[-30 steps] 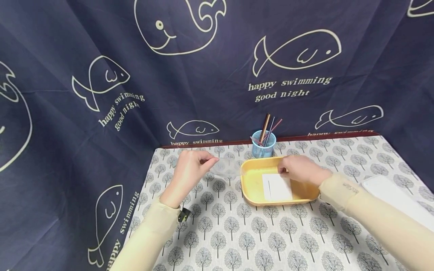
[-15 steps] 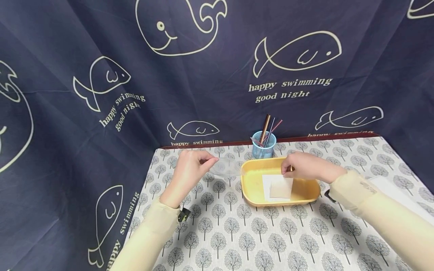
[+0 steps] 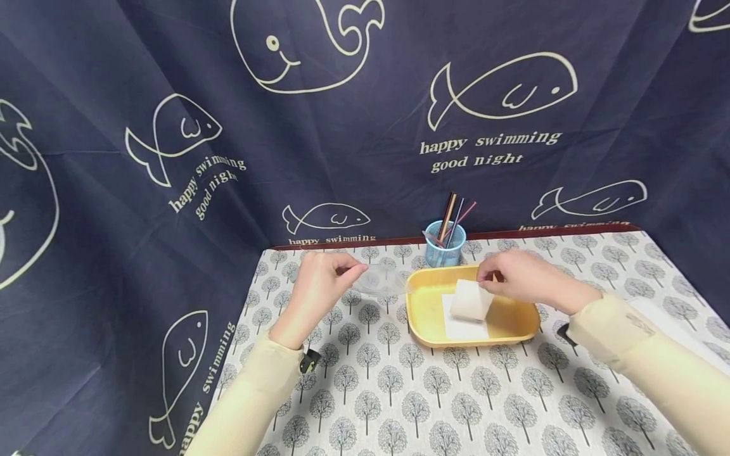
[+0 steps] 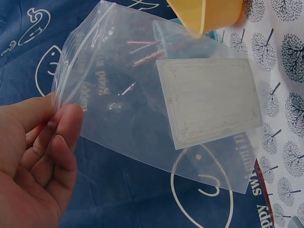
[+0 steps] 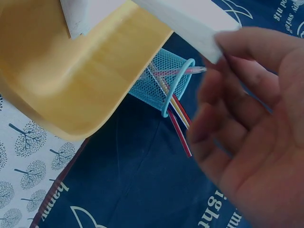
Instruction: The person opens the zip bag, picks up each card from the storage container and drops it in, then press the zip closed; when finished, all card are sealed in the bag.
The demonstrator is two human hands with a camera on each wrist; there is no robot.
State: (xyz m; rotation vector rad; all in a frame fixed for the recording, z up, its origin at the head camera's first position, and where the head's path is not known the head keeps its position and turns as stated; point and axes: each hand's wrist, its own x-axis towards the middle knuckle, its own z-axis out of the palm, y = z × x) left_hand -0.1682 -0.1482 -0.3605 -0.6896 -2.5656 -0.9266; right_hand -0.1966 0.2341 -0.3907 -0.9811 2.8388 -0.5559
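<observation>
My left hand [image 3: 325, 285] pinches a clear zip-lock bag [image 4: 118, 95] by its zip edge, left of the yellow tray [image 3: 419, 316]. A pale card [image 4: 211, 99] with a printed ornamental border and faint lines shows within the bag's outline, near its far end. Over the tray, my right hand [image 3: 521, 277] holds a white card [image 3: 471, 300] by its upper right corner, between thumb and fingers. That card hangs tilted in the head view and overlaps another white card [image 3: 456, 329] lying on the tray's floor.
Behind the tray stands a blue mesh pen cup [image 3: 445, 250] with several pens and pencils. A white flat object [image 3: 673, 323] lies at the right, partly behind my right sleeve. A dark blue curtain [image 3: 365, 158] hangs along the table's back edge.
My right hand has moved a little to the right and lifted the white card off the one beneath it. The left hand and the bag have stayed in place.
</observation>
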